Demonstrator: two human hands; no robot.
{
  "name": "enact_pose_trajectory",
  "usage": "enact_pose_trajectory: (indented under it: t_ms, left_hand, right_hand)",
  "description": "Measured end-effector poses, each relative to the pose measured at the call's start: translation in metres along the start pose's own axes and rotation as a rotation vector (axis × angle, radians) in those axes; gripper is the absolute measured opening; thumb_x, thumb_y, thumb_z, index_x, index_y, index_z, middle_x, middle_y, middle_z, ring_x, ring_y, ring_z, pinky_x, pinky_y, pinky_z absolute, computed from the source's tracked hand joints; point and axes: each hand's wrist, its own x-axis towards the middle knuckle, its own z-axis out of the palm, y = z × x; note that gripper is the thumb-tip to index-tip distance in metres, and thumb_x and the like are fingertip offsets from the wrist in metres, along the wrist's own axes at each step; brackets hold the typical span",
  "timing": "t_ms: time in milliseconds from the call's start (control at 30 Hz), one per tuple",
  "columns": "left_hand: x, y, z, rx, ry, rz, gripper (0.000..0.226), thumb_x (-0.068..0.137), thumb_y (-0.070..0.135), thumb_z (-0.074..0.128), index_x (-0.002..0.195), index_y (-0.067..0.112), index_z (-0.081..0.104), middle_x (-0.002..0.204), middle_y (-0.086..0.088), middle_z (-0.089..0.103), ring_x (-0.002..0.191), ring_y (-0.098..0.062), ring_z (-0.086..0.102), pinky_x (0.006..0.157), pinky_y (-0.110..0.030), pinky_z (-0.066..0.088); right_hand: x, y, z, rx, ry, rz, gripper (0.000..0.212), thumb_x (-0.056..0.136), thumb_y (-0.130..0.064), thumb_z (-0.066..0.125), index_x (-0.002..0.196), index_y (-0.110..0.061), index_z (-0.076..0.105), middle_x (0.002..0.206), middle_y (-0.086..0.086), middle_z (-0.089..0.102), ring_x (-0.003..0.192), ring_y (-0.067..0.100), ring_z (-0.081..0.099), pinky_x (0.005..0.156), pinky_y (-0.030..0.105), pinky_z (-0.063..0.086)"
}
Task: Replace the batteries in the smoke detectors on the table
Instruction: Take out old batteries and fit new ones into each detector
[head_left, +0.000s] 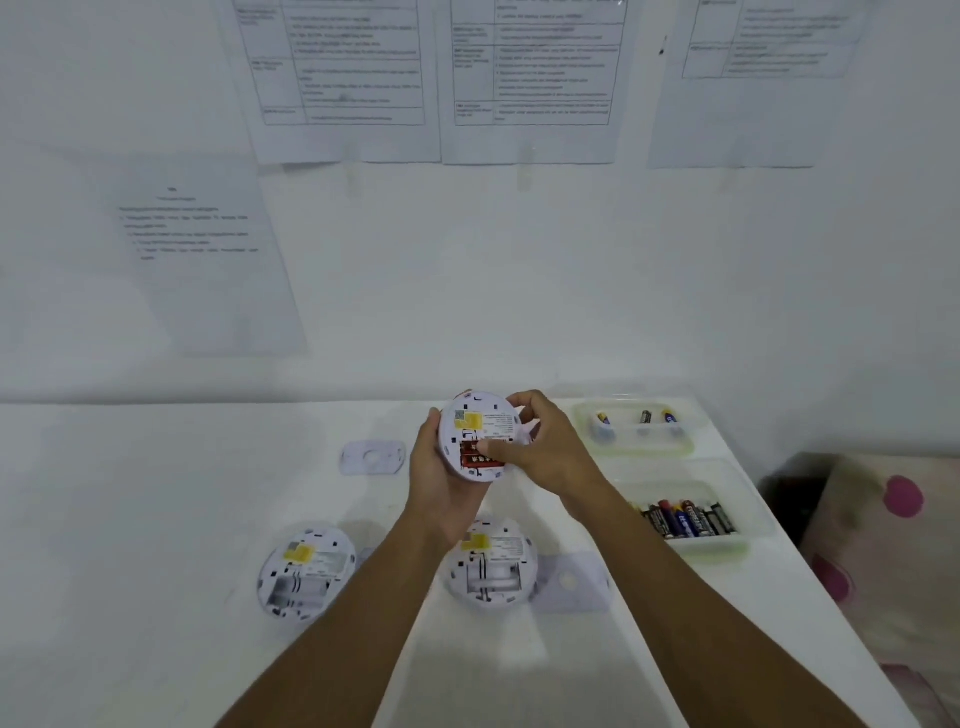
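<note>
While the left hand (439, 480) cups a round white smoke detector (480, 423) from below and from its left side, fingers curled round the rim, the right hand (545, 449) grips the same unit from the right. The right hand's fingers are hooked over the far rim and its thumb presses on the red batteries (470, 462) seated in the bay. This detector is held tilted in the air, back side toward the camera. It hangs above the counter (156, 493), roughly midway between the left and right edges and nearer the far edge than the near one. A yellow label (464, 422) shows on its upper half.

Two more units lie back side up on the counter, closer to the near edge. The second detector (306, 571) sits left of both forearms with its bay facing up. The third detector (498, 569) lies between the forearms, partly covered by the left one. A flat white mounting plate (571, 582) lies just to the right of the third detector, and another plate (373, 457) rests farther back, left of the left hand.

Along the right edge stand two clear trays. The far tray (644, 452), near the far right corner, holds three loose batteries (644, 418) lying apart. The near tray (722, 548) holds a row of batteries (685, 517) packed side by side.

Printed sheets (530, 78) hang on the wall behind the far edge, and a pink-spotted cloth (883, 519) lies beyond the right edge.
</note>
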Motion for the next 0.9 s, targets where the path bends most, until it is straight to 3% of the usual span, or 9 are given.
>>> enact_pose_trajectory:
  t_ms: [133, 300, 400, 467, 533, 633, 767, 833, 900]
  left_hand:
    - [-0.005, 0.038, -0.022, 0.011, 0.018, 0.006, 0.055, 0.1, 0.048, 0.033, 0.138, 0.013, 0.054, 0.134, -0.021, 0.059, 0.123, -0.035, 0.054, 0.109, -0.05, 0.039]
    - [-0.012, 0.091, -0.058, 0.011, 0.036, 0.012, 0.053, 0.101, 0.046, 0.032, 0.129, 0.01, 0.059, 0.128, -0.019, 0.064, 0.121, -0.036, 0.056, 0.106, -0.049, 0.041]
    - [-0.013, 0.122, -0.085, -0.039, 0.045, 0.024, 0.054, 0.101, 0.045, 0.031, 0.133, 0.01, 0.056, 0.133, -0.019, 0.06, 0.122, -0.037, 0.055, 0.111, -0.05, 0.036]
    - [-0.013, 0.139, -0.102, -0.057, 0.049, 0.021, 0.056, 0.1, 0.045, 0.032, 0.138, 0.009, 0.052, 0.137, -0.02, 0.057, 0.126, -0.037, 0.052, 0.114, -0.052, 0.032]
    - [-0.011, 0.151, -0.117, -0.061, 0.049, 0.018, 0.058, 0.1, 0.047, 0.034, 0.14, 0.009, 0.05, 0.14, -0.02, 0.054, 0.132, -0.038, 0.047, 0.116, -0.054, 0.028]
    - [-0.009, 0.161, -0.134, -0.065, 0.063, 0.019, 0.057, 0.1, 0.047, 0.034, 0.14, 0.011, 0.05, 0.141, -0.02, 0.053, 0.135, -0.037, 0.045, 0.117, -0.052, 0.027]
    - [-0.01, 0.166, -0.148, -0.054, 0.088, -0.006, 0.055, 0.101, 0.046, 0.033, 0.139, 0.012, 0.052, 0.135, -0.017, 0.059, 0.125, -0.034, 0.054, 0.106, -0.048, 0.043]
    - [-0.009, 0.168, -0.155, -0.045, 0.088, -0.021, 0.055, 0.101, 0.046, 0.033, 0.139, 0.012, 0.052, 0.133, -0.016, 0.061, 0.121, -0.033, 0.056, 0.1, -0.046, 0.047]
    - [-0.008, 0.169, -0.16, -0.053, 0.093, -0.025, 0.054, 0.101, 0.046, 0.033, 0.138, 0.013, 0.052, 0.129, -0.016, 0.064, 0.12, -0.033, 0.057, 0.102, -0.047, 0.045]
  right_hand:
    - [0.005, -0.01, 0.019, -0.035, -0.003, -0.006, 0.042, 0.071, -0.029, 0.084, 0.106, -0.033, 0.06, 0.108, -0.007, 0.051, 0.092, 0.009, 0.046, 0.077, 0.026, 0.041]
    - [0.016, -0.024, 0.064, 0.018, -0.034, -0.014, 0.028, 0.08, -0.019, 0.078, 0.104, -0.02, 0.065, 0.096, -0.005, 0.056, 0.076, 0.01, 0.05, 0.059, 0.014, 0.046]
    - [0.026, -0.018, 0.092, -0.06, -0.013, -0.021, 0.017, 0.083, -0.017, 0.074, 0.098, -0.018, 0.066, 0.091, -0.001, 0.065, 0.074, 0.012, 0.057, 0.061, 0.017, 0.046]
    - [0.034, -0.011, 0.109, -0.216, -0.048, -0.052, 0.015, 0.084, -0.015, 0.072, 0.097, -0.019, 0.066, 0.089, -0.002, 0.068, 0.072, 0.009, 0.058, 0.061, 0.011, 0.043]
    - [0.039, -0.006, 0.126, -0.364, -0.117, -0.097, 0.016, 0.085, -0.014, 0.07, 0.101, -0.018, 0.066, 0.092, -0.002, 0.067, 0.075, 0.008, 0.059, 0.063, 0.009, 0.043]
    - [0.048, 0.0, 0.149, -0.571, -0.232, -0.192, 0.027, 0.086, -0.019, 0.069, 0.113, -0.014, 0.067, 0.109, 0.003, 0.067, 0.094, 0.012, 0.059, 0.082, 0.021, 0.044]
    - [0.056, -0.002, 0.168, -0.739, -0.266, -0.212, 0.044, 0.087, -0.025, 0.068, 0.128, -0.014, 0.059, 0.132, 0.004, 0.059, 0.122, 0.021, 0.053, 0.098, 0.03, 0.04]
    - [0.059, -0.003, 0.176, -0.75, -0.297, -0.221, 0.048, 0.086, -0.026, 0.068, 0.131, -0.014, 0.058, 0.135, 0.003, 0.057, 0.124, 0.021, 0.052, 0.097, 0.029, 0.041]
    - [0.062, -0.002, 0.181, -0.786, -0.34, -0.255, 0.04, 0.086, -0.026, 0.066, 0.124, -0.015, 0.063, 0.125, 0.004, 0.063, 0.114, 0.022, 0.058, 0.088, 0.026, 0.043]
